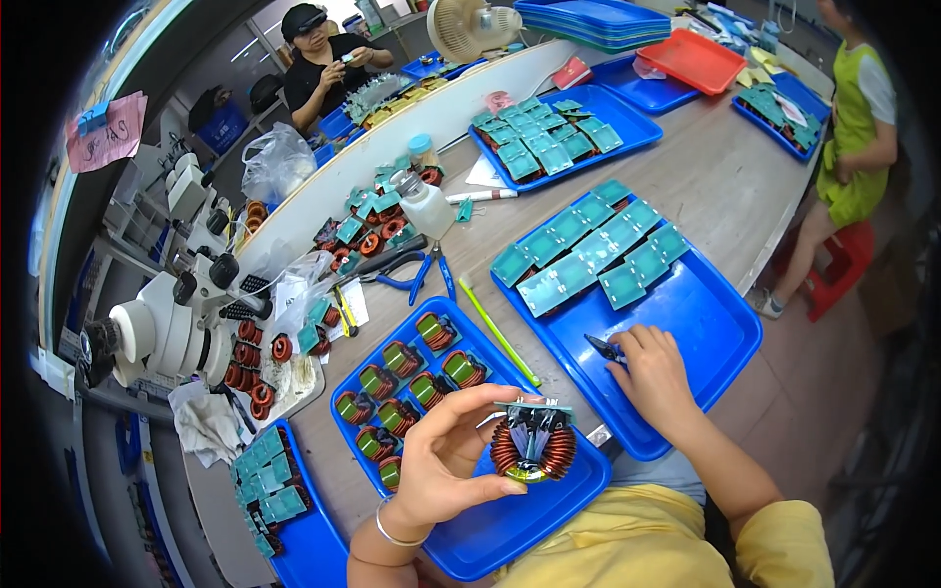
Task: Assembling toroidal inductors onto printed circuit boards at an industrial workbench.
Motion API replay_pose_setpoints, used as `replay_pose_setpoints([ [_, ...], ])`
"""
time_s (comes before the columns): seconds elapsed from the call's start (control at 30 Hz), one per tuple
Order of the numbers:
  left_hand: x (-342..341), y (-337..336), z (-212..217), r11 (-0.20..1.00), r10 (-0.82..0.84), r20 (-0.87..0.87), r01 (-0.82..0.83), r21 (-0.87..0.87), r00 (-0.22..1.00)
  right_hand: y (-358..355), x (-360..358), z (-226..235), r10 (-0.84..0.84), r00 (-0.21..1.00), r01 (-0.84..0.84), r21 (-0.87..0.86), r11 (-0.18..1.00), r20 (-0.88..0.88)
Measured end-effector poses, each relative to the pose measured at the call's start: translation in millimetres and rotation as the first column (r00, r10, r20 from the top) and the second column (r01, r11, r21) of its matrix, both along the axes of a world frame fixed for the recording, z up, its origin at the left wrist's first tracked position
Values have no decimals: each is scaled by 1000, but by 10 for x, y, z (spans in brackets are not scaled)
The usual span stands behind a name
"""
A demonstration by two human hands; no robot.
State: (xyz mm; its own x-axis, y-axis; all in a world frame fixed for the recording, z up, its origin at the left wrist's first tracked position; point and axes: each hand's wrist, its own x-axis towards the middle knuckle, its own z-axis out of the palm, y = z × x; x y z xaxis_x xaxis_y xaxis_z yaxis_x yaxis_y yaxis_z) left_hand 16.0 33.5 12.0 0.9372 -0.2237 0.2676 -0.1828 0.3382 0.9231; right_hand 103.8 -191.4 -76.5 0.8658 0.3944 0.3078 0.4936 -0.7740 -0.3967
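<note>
Head view: left hand (446, 461) pinches copper-wound toroid coil (532, 446) between thumb and fingertips, held up above near blue tray (490, 534). More coils (412, 367) lie in that tray. Right hand (655, 377) rests on right blue tray (706, 333), fingers curled round small dark tool (604, 347). Teal boards (588, 245) stacked at tray's far end.
</note>
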Motion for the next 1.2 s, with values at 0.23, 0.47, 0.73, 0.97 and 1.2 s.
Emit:
replay_pose_setpoints([
  [0.23, -40, -118, 62, 984, 175, -140, -174, 24, 974, -21, 15, 67, 25, 1000, -30, 305, 952, 18],
  [0.47, -7, -24, -5, 998, 13, 81, -19, 65, 997, -56, -130, 419, 205, 935, 70, 720, 690, -288],
  [0.73, -31, -39, 45, 945, 61, 177, -115, 307, 982, -96, -249, 595, 361, 910, 23, 893, 450, -205],
  [0.97, -61, -103, 3, 929, 127, 230, -197, 313, 965, -51, -274, 710, 472, 877, -155, 874, 461, -94],
  [1.2, -39, -102, 18, 960, 50, 110, -78, 268, 993, 111, -426, 739, 636, 772, -353, 811, 466, -29],
])
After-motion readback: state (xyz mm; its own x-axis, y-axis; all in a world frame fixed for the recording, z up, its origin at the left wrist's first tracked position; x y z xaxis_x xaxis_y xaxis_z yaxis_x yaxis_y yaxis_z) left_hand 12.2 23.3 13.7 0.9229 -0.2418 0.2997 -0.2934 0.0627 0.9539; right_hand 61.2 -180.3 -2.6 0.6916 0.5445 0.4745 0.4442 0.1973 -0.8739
